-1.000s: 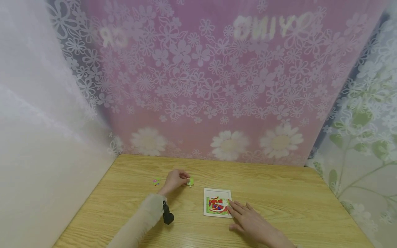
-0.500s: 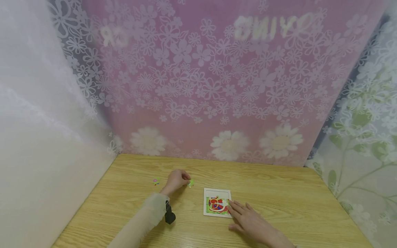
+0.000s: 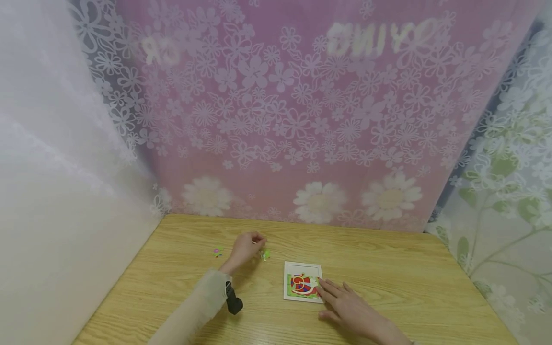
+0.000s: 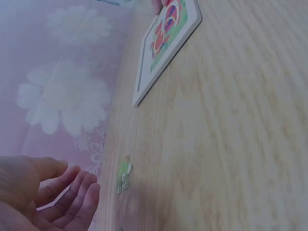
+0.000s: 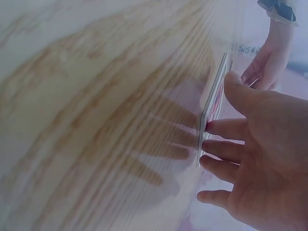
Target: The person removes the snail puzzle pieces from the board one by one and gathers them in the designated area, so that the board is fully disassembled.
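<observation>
My left hand (image 3: pixel 247 248) hovers over the table's left-centre, just beside a small green puzzle piece (image 3: pixel 266 254). In the left wrist view its fingers are loosely bent, the thumb near the index fingertip, and I see nothing held. The green piece (image 4: pixel 124 175) lies apart from those fingers. A square white-framed puzzle board (image 3: pixel 303 267) bears a red, blue and green picture, with a blank white strip along its far side. Straight, spread fingers of my right hand (image 3: pixel 347 305) touch the board's right edge; the right wrist view shows those fingertips at its rim (image 5: pixel 199 139).
Farther left lies a small cluster of pink and green pieces (image 3: pixel 217 252). The wood-grain table (image 3: pixel 388 268) meets a pink flowered cloth (image 3: pixel 276 143) at the back. Pale cloths hang at both sides. A black wrist device (image 3: pixel 234 302) sits at the left cuff.
My left hand has risen slightly away from the green piece, which shows more fully now. The right hand and the board have stayed in place.
</observation>
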Demonstrator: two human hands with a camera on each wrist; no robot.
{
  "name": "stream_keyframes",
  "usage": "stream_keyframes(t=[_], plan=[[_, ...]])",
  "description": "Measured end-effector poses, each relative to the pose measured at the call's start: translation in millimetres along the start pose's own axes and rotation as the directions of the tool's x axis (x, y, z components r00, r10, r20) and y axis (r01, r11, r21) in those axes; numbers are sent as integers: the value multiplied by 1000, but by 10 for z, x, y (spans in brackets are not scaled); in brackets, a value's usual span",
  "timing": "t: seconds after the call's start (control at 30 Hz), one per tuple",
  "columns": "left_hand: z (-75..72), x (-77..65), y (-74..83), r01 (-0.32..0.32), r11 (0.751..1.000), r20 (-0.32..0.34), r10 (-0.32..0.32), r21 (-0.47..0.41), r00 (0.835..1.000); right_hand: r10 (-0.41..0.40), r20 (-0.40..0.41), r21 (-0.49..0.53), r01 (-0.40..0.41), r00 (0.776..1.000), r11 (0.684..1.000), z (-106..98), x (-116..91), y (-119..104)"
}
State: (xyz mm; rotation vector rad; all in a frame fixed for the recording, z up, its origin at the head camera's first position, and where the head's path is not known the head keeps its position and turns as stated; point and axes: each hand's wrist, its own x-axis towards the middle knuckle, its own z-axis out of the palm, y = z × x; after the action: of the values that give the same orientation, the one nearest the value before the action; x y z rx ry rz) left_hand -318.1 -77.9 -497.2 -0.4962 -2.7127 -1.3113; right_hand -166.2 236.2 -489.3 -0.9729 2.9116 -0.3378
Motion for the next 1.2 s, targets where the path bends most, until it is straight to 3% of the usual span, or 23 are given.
stream_keyframes(t=[0.4,0.6,0.73,1.03,1.2], plan=[[78,-168,108,0,992,120,16,-129,993,10,6,57,-10,1000,998,-48,18,-16],[156,-227,138,-14,982,163,46,-188,986,10,-35,41,-8,999,999,-6,48,-6],[218,-264,192,-25,984,178,57,-178,982,-35,-89,-13,34,995,999,61,84,-18],[345,-285,298,-68,992,211,90,-111,973,-91,-73,-69,86,993,994,146,157,-187],[391,-299,332,-64,986,250,101,-153,963,-102,-30,-78,99,994,992,156,170,-266]])
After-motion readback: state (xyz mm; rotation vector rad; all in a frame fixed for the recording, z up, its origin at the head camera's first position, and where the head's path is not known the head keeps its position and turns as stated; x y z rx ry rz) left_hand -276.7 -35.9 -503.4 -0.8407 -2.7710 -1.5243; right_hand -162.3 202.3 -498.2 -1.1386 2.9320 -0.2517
